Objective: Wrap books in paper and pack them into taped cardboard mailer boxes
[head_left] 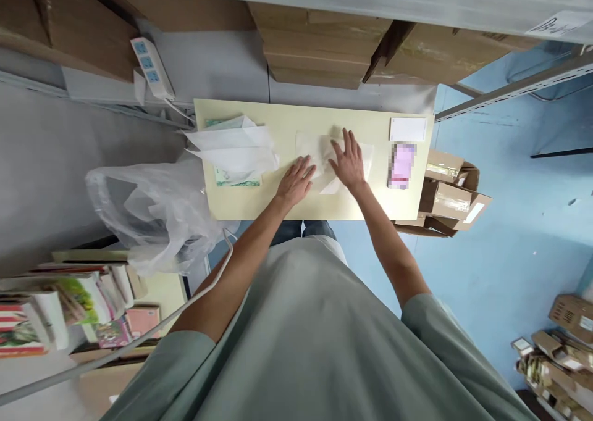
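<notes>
A thin white sheet [303,143], perhaps tissue paper, lies spread on the pale yellow table [287,206], partly covered by my hands. Along its left part, the fingers of my left hand [295,180] rest flat and stretched out. My right hand [347,158] presses on the sheet's right part, fingers spread. A folded flap of the sheet shows below and between the hands. Left of them sits a loose pile of white sheets [238,144] on top of a green-printed item [238,179], mostly hidden.
At the table's right end are a white card or box [407,129] and a blurred pink item [402,165]. A clear plastic bag [157,205] hangs at the left. Cardboard boxes [319,44] stand behind; opened cartons [447,192] lie to the right. A grey cable [185,307] crosses near my left arm.
</notes>
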### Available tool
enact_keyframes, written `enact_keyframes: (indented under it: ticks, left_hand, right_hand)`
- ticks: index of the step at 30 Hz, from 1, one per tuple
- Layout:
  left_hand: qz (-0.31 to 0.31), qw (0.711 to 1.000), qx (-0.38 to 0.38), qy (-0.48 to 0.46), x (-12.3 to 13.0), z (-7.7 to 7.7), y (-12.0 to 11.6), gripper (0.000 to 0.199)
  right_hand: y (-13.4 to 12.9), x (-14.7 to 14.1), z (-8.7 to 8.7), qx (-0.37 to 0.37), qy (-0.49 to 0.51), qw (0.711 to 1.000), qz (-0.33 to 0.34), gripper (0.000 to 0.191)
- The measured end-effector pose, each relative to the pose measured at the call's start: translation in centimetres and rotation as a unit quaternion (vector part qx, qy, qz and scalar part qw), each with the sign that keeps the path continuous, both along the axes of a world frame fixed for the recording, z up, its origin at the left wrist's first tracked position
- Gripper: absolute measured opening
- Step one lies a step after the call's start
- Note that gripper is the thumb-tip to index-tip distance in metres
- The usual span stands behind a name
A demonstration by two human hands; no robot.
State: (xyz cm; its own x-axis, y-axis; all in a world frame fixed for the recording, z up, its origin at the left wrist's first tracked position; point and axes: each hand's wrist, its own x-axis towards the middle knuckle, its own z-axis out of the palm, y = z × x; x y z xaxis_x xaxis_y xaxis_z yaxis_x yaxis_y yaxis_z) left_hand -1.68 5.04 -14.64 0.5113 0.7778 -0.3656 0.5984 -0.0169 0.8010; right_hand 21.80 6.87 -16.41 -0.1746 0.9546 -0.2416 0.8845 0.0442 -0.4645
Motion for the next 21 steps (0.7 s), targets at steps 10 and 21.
enact_keyframes:
  ticks: [10, 21]
  left_hand:
    - [0.043, 0.999, -0.005, 0.014, -1.6, 0.0, -0.7, 0.069]
    - [0.287, 0.947, 0.071, 0.122, -14.9, 1.8, 2.8, 0.093]
  right_hand:
    - [-8.9, 3.5, 0.5, -0.073, -0.047, 0.994, -0.064, 0.069]
    - [-3.3, -13.5, 4.1, -0.040, 0.105, 0.992, -0.058, 0.063]
